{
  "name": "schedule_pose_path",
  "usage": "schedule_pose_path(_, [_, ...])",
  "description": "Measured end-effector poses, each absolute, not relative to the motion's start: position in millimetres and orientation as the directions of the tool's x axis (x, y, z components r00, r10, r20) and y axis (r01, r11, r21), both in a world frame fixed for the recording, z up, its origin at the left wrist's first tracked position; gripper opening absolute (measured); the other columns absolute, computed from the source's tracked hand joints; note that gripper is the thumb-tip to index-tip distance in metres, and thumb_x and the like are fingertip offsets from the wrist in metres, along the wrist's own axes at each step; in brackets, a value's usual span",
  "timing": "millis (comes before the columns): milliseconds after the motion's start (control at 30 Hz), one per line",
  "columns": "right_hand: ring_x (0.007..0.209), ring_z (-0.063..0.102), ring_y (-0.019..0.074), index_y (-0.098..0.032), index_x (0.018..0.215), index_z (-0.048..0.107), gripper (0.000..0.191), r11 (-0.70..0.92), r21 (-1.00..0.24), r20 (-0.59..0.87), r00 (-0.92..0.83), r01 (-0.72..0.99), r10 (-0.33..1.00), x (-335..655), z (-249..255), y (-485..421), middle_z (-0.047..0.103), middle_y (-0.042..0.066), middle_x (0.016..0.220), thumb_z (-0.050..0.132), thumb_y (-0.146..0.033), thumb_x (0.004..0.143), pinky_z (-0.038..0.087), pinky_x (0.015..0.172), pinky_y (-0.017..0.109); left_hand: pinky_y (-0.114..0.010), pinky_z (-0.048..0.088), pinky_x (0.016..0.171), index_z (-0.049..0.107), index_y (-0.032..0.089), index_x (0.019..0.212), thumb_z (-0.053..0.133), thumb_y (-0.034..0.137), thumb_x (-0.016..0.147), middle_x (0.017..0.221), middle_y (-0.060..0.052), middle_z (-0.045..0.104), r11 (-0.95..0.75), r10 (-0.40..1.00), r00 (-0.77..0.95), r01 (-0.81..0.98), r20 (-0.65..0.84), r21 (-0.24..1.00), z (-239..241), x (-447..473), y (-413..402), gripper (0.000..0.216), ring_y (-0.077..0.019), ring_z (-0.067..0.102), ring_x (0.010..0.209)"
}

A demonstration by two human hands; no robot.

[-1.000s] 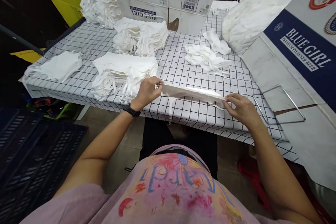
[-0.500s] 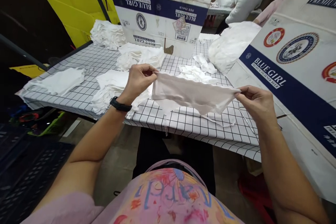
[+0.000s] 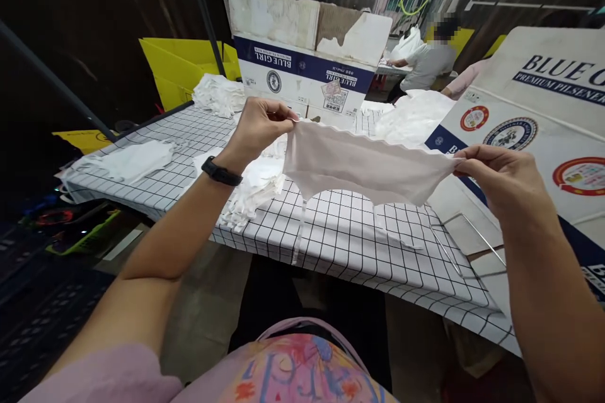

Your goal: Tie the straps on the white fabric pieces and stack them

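Observation:
A thin, pale strappy garment is stretched between my two hands above the table. Its upper edge is wavy, and narrow straps hang from its lower edge toward the tabletop. My left hand, with a black band on the wrist, pinches the upper left corner between thumb and fingers. The upper right corner is pinched by my right hand. Behind and below my left wrist lies a pile of folded white garments, partly covered by my hand and the held cloth.
A checked cloth covers the table. White garments lie at left, with another stack behind. Cartons stand at the back and right. A bent metal wire frame rests near the right carton. A person is in the background.
My view has tilted up, showing ceiling lights and more of the background. The garment is pulled wider and flatter, my right hand having moved outward to the right. Both hands keep their pinch.

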State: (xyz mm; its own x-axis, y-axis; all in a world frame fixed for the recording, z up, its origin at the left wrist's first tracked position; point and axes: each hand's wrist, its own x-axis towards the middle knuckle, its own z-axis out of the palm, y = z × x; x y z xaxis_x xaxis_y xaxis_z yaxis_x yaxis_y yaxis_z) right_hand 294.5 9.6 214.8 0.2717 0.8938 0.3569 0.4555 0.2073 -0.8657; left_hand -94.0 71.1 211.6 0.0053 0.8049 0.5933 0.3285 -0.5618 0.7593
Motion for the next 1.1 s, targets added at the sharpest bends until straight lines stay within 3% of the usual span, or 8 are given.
schedule_pose_path(167, [0.070,0.053,0.0168,-0.020,0.069,0.071,0.017,0.216,-0.882,0.308,0.164,0.419,0.937,310,214,21,0.064,0.003,0.068,0.077,-0.026,0.054,0.041,0.063,0.031,-0.032,0.059,0.070,0.075,0.014,0.074,0.071,0.010,0.068,0.072,-0.002,0.070,-0.576,0.797,0.023,0.332,0.604,0.747,222,-101,74,0.008,-0.0167,0.068,0.074])
schedule_pose_path(400, [0.067,0.052,0.0142,-0.017,0.069,0.071,0.015,0.254,-0.890,0.340,0.181,0.379,0.923,300,218,17,0.065,0.003,0.067,0.078,-0.024,0.058,0.041,0.060,0.028,-0.030,0.054,0.064,0.077,0.016,0.079,0.078,0.010,0.067,0.072,-0.002,0.070,-0.590,0.793,0.017,0.268,0.609,0.762,239,-102,67,0.014,-0.0136,0.062,0.069])
schedule_pose_path(600, [0.048,0.046,0.0081,-0.015,0.073,0.070,0.011,0.245,-0.914,0.300,0.133,0.322,0.945,299,231,9,0.057,0.000,0.055,0.074,-0.019,0.064,0.035,0.046,0.023,-0.029,0.052,0.064,0.081,0.017,0.091,0.082,0.014,0.066,0.076,-0.005,0.072,-0.567,0.812,0.002,0.240,0.583,0.788,252,-106,56,0.026,-0.0145,0.062,0.073])
schedule_pose_path(733, [0.057,0.063,0.0145,-0.015,0.072,0.069,0.016,0.233,-0.929,0.277,0.125,0.288,0.953,301,241,2,0.066,0.004,0.062,0.077,-0.021,0.060,0.051,0.054,0.027,-0.032,0.053,0.070,0.083,0.017,0.087,0.078,0.013,0.072,0.083,-0.007,0.077,-0.620,0.737,0.060,0.458,0.674,0.637,262,-107,43,0.016,-0.0168,0.064,0.077])
schedule_pose_path(867, [0.062,0.058,0.0100,-0.016,0.076,0.069,0.022,0.335,-0.878,0.401,0.142,0.343,0.905,298,247,-1,0.063,0.000,0.068,0.081,-0.016,0.058,0.052,0.060,0.024,-0.032,0.054,0.072,0.080,0.015,0.078,0.075,0.008,0.075,0.080,-0.006,0.076,-0.647,0.669,0.104,0.569,0.736,0.508,270,-104,34,0.009,-0.0167,0.064,0.077])
schedule_pose_path(967, [0.062,0.057,0.0084,-0.015,0.076,0.068,0.022,0.356,-0.867,0.445,0.220,0.349,0.868,292,250,0,0.063,-0.001,0.071,0.079,-0.012,0.058,0.052,0.062,0.024,-0.029,0.054,0.070,0.078,0.013,0.078,0.076,0.005,0.076,0.075,-0.005,0.074,-0.643,0.676,0.085,0.553,0.732,0.530,276,-101,33,0.008,-0.0141,0.062,0.074])
schedule_pose_path(1100, [0.065,0.059,0.0092,-0.016,0.079,0.069,0.025,0.396,-0.856,0.487,0.261,0.332,0.833,287,257,-5,0.067,0.000,0.075,0.079,-0.011,0.057,0.052,0.065,0.025,-0.028,0.057,0.066,0.075,0.009,0.076,0.073,0.003,0.079,0.066,-0.003,0.067,-0.615,0.743,0.035,0.428,0.668,0.662,285,-96,34,0.007,-0.0112,0.062,0.065])
